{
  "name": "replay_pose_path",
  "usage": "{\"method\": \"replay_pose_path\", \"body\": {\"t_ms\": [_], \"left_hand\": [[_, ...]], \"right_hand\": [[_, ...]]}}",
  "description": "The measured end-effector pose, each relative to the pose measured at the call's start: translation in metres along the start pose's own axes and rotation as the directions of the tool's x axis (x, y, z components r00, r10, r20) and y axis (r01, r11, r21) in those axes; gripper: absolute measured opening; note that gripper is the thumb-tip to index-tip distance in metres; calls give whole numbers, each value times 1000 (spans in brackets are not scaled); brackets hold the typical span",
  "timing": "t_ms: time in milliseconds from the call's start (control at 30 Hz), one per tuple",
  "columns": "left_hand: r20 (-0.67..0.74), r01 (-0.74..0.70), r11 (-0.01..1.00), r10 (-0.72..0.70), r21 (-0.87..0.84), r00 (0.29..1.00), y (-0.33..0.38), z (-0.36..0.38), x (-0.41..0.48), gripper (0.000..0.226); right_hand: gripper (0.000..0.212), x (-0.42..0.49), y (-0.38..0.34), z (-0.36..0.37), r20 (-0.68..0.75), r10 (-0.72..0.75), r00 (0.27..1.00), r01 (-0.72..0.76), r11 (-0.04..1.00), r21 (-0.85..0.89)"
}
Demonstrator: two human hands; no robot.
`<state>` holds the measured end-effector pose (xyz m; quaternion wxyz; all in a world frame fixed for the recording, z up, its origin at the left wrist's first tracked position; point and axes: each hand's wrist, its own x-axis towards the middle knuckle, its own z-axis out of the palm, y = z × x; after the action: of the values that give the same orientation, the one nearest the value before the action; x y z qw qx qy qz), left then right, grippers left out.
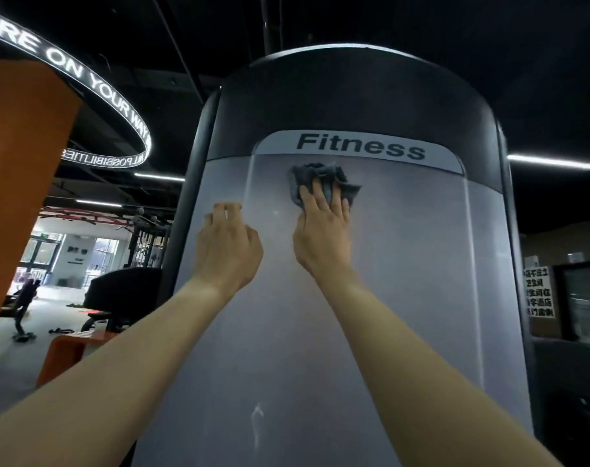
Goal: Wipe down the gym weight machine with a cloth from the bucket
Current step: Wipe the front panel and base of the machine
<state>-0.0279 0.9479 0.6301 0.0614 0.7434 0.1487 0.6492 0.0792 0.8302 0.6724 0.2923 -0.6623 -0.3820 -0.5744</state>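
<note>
Head view: right hand [324, 230] presses the cloth [308, 175] flat-fingered on the weight machine [405, 264]. Left hand [228, 251], curled empty, touches it.

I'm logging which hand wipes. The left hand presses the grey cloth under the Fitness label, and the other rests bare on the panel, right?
No, the head view shows the right hand pressing the grey cloth under the Fitness label; the left hand rests bare on the panel.
</note>
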Motion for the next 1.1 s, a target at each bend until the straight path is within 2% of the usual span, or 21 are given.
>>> {"method": "replay_pose_path", "body": {"t_ms": [33, 100, 167, 233, 300, 333, 400, 467, 533, 633, 733, 800, 1000, 1100], "left_hand": [[14, 29, 999, -29, -17, 999, -6, -2, -1, 46], [51, 73, 997, -72, -25, 996, -19, -3, -6, 47], [122, 97, 995, -94, -20, 988, -31, -2, -13, 44], [214, 66, 996, -78, 63, 974, -45, 5, -17, 49], [250, 46, 994, -68, 95, 966, -57, 11, -18, 67], [238, 52, 995, -71, 86, 969, -60, 12, -19, 65], [234, 83, 995, -95, 64, 968, -60, 9, -17, 49], [221, 67, 997, -73, 34, 973, -58, 4, -17, 44], [195, 37, 999, -42, 33, 980, -64, 6, -20, 47], [194, 2, 1000, -7, 29, 981, -70, 9, -22, 55], [199, -17, 1000, 14, 14, 980, -70, 8, -24, 55], [196, -19, 1000, 15, 19, 981, -70, 8, -23, 53], [175, -78, 993, 62, 86, 983, -76, 15, -26, 54], [140, -80, 988, 61, 134, 988, -78, 24, -30, 53]], "right_hand": [[56, -7, -15, 8, 16, -21, 1000, 21, 1000, -2], [58, -24, -35, 28, 110, -199, 974, 206, 977, -59], [58, -33, -37, 39, 241, -357, 903, 391, 914, -110], [56, -19, -26, 35, 297, -418, 859, 474, 868, -150], [55, 5, -17, 28, 246, -380, 892, 427, 887, -175], [54, 17, -16, 23, 198, -317, 928, 349, 924, -158], [53, 29, -20, 21, 119, -205, 972, 220, 966, -137], [52, 22, -29, 25, 100, -182, 978, 195, 971, -140], [53, 2, -35, 31, 142, -239, 961, 257, 958, -129], [55, -28, -35, 37, 255, -391, 884, 436, 886, -155], [54, -17, -30, 37, 313, -477, 821, 543, 823, -170], [54, 10, -32, 37, 317, -473, 822, 544, 817, -191], [55, 73, -66, 50, 276, -337, 900, 403, 885, -233], [57, 55, -75, 56, 311, -359, 880, 432, 878, -208]]}}
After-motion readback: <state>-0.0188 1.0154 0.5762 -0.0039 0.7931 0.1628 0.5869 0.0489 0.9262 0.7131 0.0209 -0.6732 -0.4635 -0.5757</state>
